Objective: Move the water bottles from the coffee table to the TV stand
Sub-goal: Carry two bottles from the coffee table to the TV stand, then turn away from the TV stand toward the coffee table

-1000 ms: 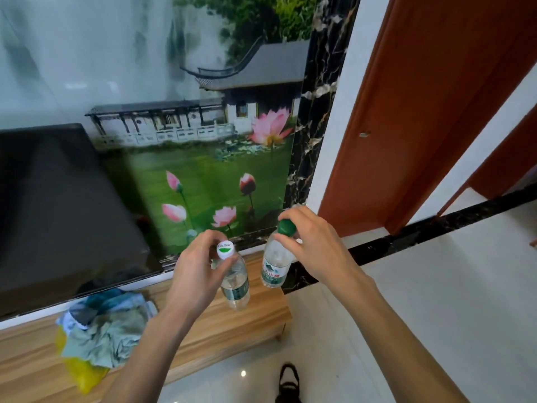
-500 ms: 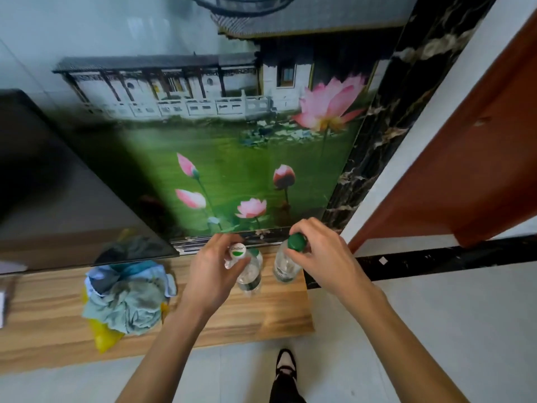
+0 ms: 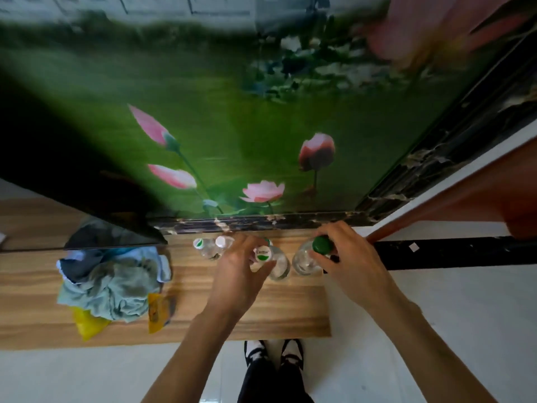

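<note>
I look straight down on the wooden TV stand [image 3: 261,318]. My left hand [image 3: 236,270] grips a clear water bottle with a white and green cap [image 3: 263,253] by its neck. My right hand [image 3: 348,257] holds a second clear bottle with a green cap [image 3: 321,245] at its top. Both bottles are upright at the right end of the stand, close side by side. Whether their bases touch the wood I cannot tell. Two more clear bottles [image 3: 210,245] stand near the wall, just left of my left hand.
A bundle of blue-grey cloths on yellow bags [image 3: 113,289] lies on the stand at the left. The dark TV [image 3: 72,199] hangs over the stand's left part. A lotus mural covers the wall behind. My feet [image 3: 273,353] stand on white floor at the stand's front edge.
The camera has tilted further down and come closer to the stand. Both hands have lowered their bottles toward the stand's right end. Two other bottles by the wall have come into view.
</note>
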A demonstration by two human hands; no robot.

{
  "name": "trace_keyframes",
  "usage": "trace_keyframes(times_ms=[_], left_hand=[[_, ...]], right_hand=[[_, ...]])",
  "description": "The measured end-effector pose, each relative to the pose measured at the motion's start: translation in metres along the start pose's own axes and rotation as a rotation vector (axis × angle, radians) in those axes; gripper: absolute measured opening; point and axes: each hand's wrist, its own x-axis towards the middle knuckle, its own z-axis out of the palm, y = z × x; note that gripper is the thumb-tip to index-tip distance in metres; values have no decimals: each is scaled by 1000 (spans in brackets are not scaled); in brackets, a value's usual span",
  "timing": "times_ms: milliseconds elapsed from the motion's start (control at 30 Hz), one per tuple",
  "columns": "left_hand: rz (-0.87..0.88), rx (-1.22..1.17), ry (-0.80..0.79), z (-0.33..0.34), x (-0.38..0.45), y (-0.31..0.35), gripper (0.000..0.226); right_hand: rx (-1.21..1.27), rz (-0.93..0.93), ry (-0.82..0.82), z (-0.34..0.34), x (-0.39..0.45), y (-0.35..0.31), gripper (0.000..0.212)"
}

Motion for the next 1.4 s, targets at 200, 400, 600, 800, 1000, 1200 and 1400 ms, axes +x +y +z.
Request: trace_keyframes(times_ms=[200, 400, 600, 800, 1000, 1200, 1400], left_hand=[[117, 100, -60, 60, 41, -42, 29], [182, 263, -80, 119, 83, -84, 30], [190, 340, -118, 163, 106, -113, 32], [168, 383, -161, 184, 114, -133, 31], [138, 367, -108, 187, 123, -138, 29], [142, 363, -121, 186, 123, -141, 30], [139, 334, -116, 190, 121, -141, 32]], right_hand=[[-71, 2, -47, 49, 42, 58, 30], [-114, -17, -54, 102, 74, 117, 27], [-182, -51, -45, 143, 95, 157, 26], [-182, -57, -39, 166, 110, 177, 24], [-175, -56, -62, 176, 123, 178, 23], [-162, -69, -65, 179, 128, 173, 24], [-170, -30, -60, 180, 129, 178, 27]])
